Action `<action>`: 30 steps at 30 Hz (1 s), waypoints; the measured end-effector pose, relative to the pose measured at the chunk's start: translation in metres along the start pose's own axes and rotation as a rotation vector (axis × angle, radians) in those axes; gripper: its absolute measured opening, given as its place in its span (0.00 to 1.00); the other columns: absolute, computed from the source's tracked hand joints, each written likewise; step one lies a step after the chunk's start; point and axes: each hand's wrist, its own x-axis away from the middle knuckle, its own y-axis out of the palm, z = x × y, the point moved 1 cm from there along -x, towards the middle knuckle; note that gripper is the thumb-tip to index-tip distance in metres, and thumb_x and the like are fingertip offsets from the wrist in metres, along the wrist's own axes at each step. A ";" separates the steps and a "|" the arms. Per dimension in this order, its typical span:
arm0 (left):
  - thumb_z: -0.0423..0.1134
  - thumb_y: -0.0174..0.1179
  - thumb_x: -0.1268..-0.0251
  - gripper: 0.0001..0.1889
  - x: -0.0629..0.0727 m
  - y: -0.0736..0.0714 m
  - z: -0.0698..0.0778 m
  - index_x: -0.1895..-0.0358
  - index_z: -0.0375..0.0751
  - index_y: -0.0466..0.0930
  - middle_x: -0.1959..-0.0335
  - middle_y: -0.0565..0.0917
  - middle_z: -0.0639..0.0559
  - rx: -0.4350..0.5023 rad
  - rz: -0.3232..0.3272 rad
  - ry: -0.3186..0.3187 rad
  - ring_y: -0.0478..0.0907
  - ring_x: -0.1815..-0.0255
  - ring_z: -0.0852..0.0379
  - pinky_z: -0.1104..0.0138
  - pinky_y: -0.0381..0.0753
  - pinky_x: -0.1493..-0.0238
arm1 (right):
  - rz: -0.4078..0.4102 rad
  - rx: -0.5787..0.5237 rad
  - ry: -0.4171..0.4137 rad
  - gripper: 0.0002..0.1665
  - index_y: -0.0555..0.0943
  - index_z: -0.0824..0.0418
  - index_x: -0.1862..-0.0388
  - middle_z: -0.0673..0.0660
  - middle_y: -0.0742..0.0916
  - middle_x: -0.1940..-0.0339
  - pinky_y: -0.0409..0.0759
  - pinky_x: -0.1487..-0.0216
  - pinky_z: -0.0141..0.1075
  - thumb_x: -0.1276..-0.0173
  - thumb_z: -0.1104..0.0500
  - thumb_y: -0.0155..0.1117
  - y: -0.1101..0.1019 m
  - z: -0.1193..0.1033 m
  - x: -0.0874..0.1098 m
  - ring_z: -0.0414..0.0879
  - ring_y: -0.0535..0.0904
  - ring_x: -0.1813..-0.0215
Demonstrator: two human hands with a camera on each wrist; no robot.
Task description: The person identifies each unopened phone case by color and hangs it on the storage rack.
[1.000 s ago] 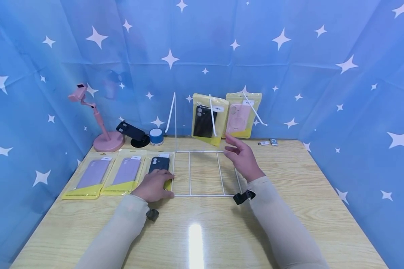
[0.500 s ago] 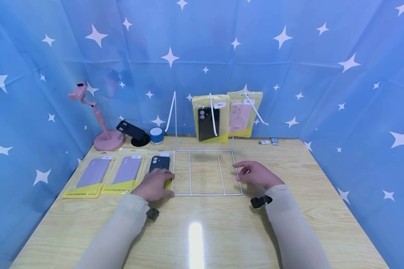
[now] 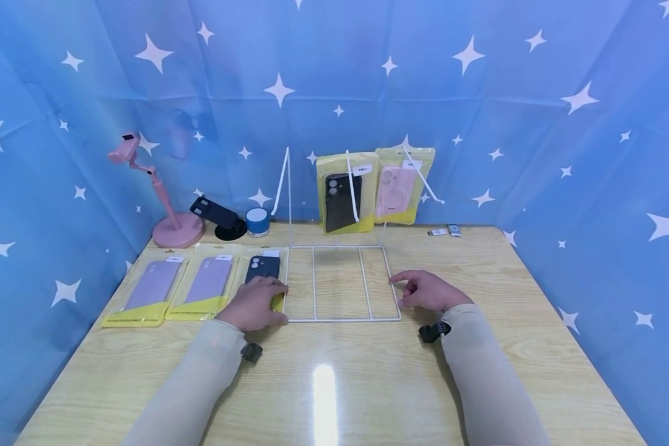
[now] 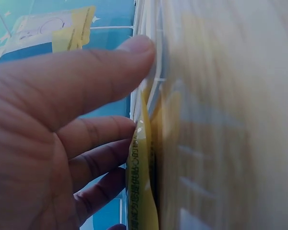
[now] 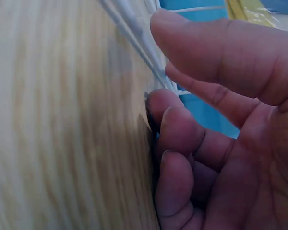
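A white wire display rack point(image 3: 342, 320) stands on the table, its flat base between my two hands. My left hand point(image 3: 256, 305) lies over the lower part of a bagged dark phone case point(image 3: 264, 266), fingertips and thumb at the base's left wire. In the left wrist view its fingers reach the yellow bag edge point(image 4: 143, 187), with the thumb stretched out. My right hand point(image 3: 432, 291) is at the base's right wire, index finger extended to it and the other fingers bent against the table. On the rack's hooks hang a bagged black phone case point(image 3: 334, 217) and a bagged pink phone case point(image 3: 394, 189).
Two bagged purple phone cases point(image 3: 155, 285) lie at the left. Behind them stand a pink stand point(image 3: 178, 230), a black phone holder point(image 3: 217, 214) and a blue round speaker point(image 3: 257, 222). Small USB sticks point(image 3: 446, 231) lie at the back right. The rack's left hook point(image 3: 280, 183) juts forward.
My right hand has come down from beside the hanging bags to the base's right wire. The bagged black case has swung to hang straighter. My left hand has stayed in place.
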 end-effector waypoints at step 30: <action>0.52 0.70 0.32 0.43 0.005 -0.027 -0.040 0.20 0.36 0.64 0.21 0.63 0.27 0.173 0.206 -0.300 0.61 0.21 0.27 0.30 0.61 0.25 | 0.034 0.040 0.034 0.39 0.78 0.53 0.27 0.55 0.83 0.65 0.73 0.61 0.41 0.37 0.57 0.80 0.005 -0.001 -0.003 0.50 0.76 0.64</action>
